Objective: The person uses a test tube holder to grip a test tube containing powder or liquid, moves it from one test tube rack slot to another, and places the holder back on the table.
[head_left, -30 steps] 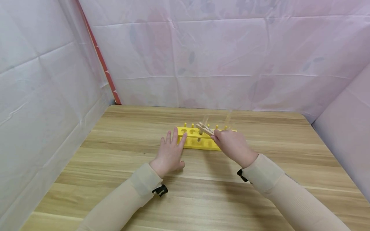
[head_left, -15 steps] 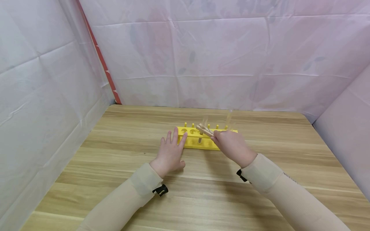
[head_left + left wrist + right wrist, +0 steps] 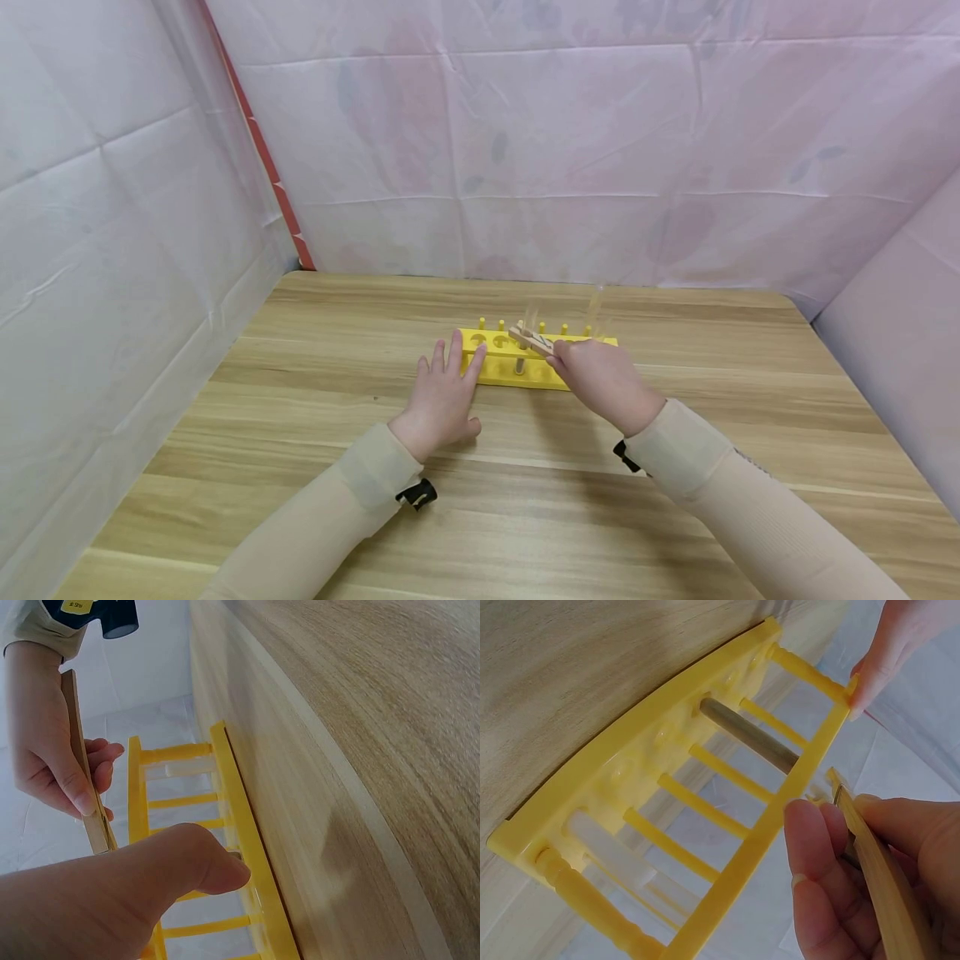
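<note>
A yellow test tube rack stands on the table. My left hand lies at its left end, fingers extended and spread, fingertips touching the top rail. A wooden test tube clamp is gripped in my right hand, fingers curled round its handle. The clamp's tip is at a clear test tube that passes through the third hole from the left. In the right wrist view that tube's greyish lower part reaches the rack's base. Another tube, whitish below, occupies the rack's right end.
Yellow pegs rise along the rack's back edge. Wood-grain tabletop surrounds the rack. Behind the table hangs a pale patterned sheet, with more sheeting at both sides.
The tube at the clamp has slid slightly lower in its hole, its bottom now near the rack's base. Both hands have stayed almost still.
</note>
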Available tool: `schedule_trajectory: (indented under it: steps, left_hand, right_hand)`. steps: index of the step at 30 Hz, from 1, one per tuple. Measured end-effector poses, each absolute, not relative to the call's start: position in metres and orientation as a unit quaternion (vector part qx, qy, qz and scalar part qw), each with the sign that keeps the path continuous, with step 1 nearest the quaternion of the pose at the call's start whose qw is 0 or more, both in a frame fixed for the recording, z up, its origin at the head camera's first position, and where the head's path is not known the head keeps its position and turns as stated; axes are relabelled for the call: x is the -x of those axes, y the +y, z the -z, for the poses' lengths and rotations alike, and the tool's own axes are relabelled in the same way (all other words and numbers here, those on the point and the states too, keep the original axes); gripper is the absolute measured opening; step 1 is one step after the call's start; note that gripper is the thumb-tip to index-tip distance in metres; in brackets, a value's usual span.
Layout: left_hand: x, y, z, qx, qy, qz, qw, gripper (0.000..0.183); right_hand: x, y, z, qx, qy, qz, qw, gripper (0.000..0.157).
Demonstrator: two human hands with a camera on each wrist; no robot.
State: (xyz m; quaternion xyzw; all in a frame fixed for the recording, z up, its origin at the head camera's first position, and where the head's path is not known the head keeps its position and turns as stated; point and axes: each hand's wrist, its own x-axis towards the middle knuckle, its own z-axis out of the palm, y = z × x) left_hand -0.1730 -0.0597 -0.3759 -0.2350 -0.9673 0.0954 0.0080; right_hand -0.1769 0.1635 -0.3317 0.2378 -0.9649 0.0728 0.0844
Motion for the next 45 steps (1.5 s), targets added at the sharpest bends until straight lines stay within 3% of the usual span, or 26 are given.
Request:
schedule_trajectory:
  steps: [45]
  left_hand:
    - [0.1701, -0.0589, 0.3741, 0.235, -0.967, -0.097, 0.009, 0.103]
  right_hand:
    - [0.1747, 0.1667, 0.3281, -0.247, -0.960, -0.066, 0.114, 0.030]
